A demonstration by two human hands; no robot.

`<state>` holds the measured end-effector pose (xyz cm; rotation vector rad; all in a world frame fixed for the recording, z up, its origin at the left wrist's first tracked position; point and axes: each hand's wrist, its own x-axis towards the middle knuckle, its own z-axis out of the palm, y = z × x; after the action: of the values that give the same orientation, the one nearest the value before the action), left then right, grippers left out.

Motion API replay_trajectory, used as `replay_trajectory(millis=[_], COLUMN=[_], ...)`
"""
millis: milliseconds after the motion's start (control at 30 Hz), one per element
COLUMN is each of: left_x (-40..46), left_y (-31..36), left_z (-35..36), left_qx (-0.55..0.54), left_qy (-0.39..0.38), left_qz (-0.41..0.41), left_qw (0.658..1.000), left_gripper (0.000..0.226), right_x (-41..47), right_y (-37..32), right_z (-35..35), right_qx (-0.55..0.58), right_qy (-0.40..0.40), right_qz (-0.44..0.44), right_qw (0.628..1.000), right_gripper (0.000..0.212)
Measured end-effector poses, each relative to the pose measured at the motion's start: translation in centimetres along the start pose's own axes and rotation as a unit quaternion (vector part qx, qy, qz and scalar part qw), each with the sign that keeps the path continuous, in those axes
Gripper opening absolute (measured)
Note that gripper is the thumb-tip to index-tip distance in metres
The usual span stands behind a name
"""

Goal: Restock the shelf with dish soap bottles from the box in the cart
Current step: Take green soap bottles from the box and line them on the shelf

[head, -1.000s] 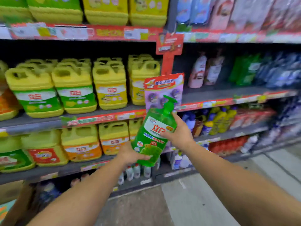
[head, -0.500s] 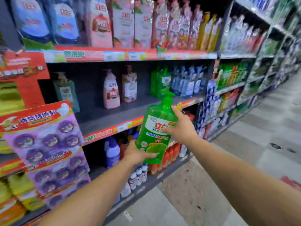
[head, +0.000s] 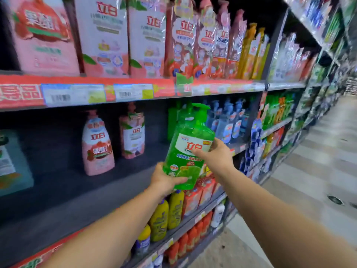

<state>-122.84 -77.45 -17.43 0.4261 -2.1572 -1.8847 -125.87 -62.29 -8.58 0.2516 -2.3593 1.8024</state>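
Head view shows the green dish soap bottle [head: 188, 151] held up in front of the middle shelf [head: 100, 192], carried by both hands at once. The left hand [head: 164, 180] grips it at the bottom, thumb laid across the lower front of the label and the base resting in the palm; the right hand [head: 217, 153] grasps it higher, at the right side of the body just below the shoulder, fingers curled round behind. The bottle's long axis runs nearly upright but leans, the pump head [head: 201, 109] tipped up and to the right, the base lower and to the left. It touches neither the shelf board nor any stock. The matching green bottles [head: 177, 117] stand at the back of this shelf, directly behind the pump head, with blue bottles [head: 226, 120] just beside them on the right and two pink bottles [head: 114, 138] well apart on the left. Between the pink ones and the green row the board lies bare, and that gap sits ahead of and slightly left of the hands. So the placement, as I judge it, turns on pushing forward and a little up into the shelf, righting the lean so the base lands flat. The left hand, under the base and nearer the shelf edge, seems best placed to steer, while the right steadies the top.
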Motion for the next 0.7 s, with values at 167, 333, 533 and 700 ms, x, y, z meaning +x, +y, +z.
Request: replay_trajectory(millis=[167,333,533,700], left_x=[7.4,15.3,21.7,25.5], left_y=[0.6,-1.4,-2.7,-3.0], left_z=[4.0,8.5,14.2,16.8], left_qx=[0.056,0.159,0.199,0.242], left_qy=[0.047,0.101,0.165,0.177], left_qz=[-0.015,-0.038,-0.081,-0.093], left_qw=[0.997,0.981,0.962,0.949], left_gripper=[0.070,0.074,0.088,0.086], right_x=[7.7,16.2,25.9,31.3], right_y=[2.2,5.5,9.7,11.9], right_z=[0.7,0.7,-0.6,-1.2], right_qx=[0.030,-0.026,-0.061,-0.065], right_qy=[-0.019,-0.073,-0.142,-0.176], right_qz=[-0.028,-0.084,-0.085,-0.106], right_qw=[0.999,0.993,0.984,0.977], right_gripper=[0.060,0.057,0.050,0.053])
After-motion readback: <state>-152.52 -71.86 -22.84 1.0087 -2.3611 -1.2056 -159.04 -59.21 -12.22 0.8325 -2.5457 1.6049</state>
